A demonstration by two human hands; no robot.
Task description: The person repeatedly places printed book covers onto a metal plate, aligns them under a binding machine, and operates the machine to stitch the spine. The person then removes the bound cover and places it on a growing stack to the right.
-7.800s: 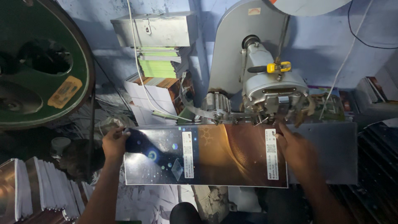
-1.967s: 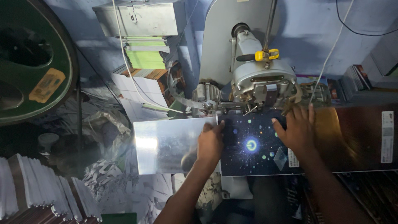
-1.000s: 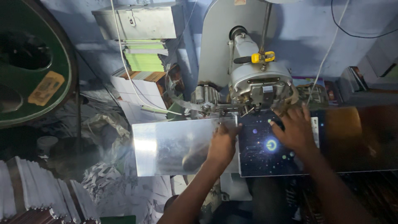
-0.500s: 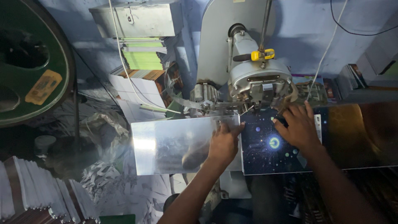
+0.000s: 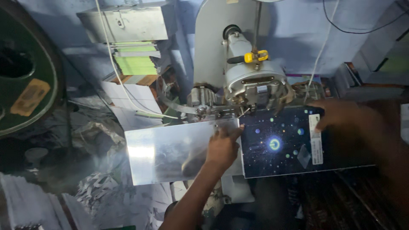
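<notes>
Under machine head: dark printed cover (image 5: 285, 147) lying flat, edge fed in.
Left hand (image 5: 221, 147): pressing down flat, steadying.
Right hand (image 5: 336, 115): flat, guiding far end.
Hands: apart.

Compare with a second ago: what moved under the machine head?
The dark star-printed cover sheet sits a bit further right; the right hand slid from its top middle out to its right edge by the white label. The left hand stays pressed on the sheet's shiny silver part; the machine head is unchanged.
</notes>
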